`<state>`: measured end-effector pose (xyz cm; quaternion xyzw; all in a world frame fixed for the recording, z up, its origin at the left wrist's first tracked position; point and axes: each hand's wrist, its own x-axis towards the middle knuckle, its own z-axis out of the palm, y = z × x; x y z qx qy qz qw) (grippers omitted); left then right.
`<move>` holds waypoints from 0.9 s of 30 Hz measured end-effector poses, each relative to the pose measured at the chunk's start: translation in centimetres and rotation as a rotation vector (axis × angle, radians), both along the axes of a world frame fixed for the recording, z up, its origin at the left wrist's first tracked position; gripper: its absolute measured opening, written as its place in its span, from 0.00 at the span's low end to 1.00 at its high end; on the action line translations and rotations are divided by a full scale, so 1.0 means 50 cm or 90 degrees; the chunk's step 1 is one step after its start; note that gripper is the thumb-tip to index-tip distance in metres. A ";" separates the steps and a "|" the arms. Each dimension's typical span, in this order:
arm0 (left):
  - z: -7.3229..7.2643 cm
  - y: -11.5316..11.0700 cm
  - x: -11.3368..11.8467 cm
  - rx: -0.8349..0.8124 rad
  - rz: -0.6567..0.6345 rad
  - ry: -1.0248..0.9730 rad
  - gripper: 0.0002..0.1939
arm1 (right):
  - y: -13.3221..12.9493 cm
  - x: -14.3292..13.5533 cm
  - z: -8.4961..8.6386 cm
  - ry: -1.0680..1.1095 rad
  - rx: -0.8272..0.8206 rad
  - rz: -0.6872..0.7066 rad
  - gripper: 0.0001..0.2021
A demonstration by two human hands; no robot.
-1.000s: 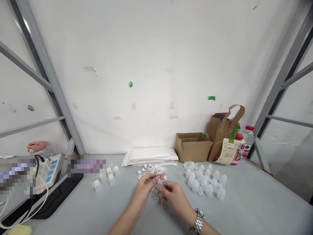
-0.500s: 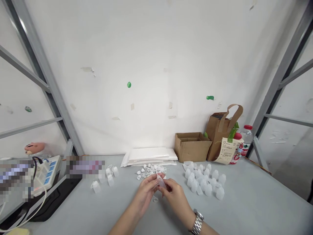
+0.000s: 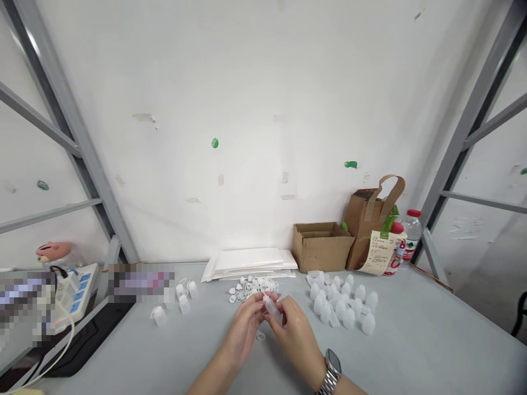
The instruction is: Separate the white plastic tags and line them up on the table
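A small translucent plastic bottle (image 3: pixel 273 310) is tilted between my two hands, its narrow end pointing up and to the left. My right hand (image 3: pixel 297 332) grips its body between thumb and fingers. The fingers of my left hand (image 3: pixel 244 328) close around its narrow end; whether a cap is there I cannot make out. Just beyond the hands lies a heap of small white caps with ring loops (image 3: pixel 256 285). One loose white ring (image 3: pixel 260 336) rests on the table below my hands. To the right is a group of several similar bottles without visible loops (image 3: pixel 348 318).
Several bottles with looped caps (image 3: pixel 184 305) stand at the left. White flat packages (image 3: pixel 255 259), a cardboard box (image 3: pixel 323 255), a paper bag (image 3: pixel 360 225) and a red-capped bottle (image 3: pixel 411 227) line the wall. A power strip (image 3: pixel 84 288) with cables sits far left.
My hands stay together around the bottle, with a slight shift of the fingers; more of the bottle's narrow end shows. My right wrist has turned a little. The whole view has shifted slightly.
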<state>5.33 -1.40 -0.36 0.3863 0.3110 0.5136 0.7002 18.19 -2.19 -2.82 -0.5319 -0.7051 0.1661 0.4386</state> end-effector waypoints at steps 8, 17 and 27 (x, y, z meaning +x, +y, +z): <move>-0.005 -0.002 -0.002 0.012 -0.008 -0.019 0.12 | -0.002 -0.002 -0.002 -0.129 0.157 -0.033 0.06; 0.008 -0.007 0.003 0.012 -0.011 0.006 0.16 | -0.001 -0.001 0.008 -0.236 0.284 -0.072 0.06; 0.003 -0.011 0.004 0.023 0.000 -0.008 0.12 | 0.000 -0.003 0.004 -0.291 0.277 -0.079 0.06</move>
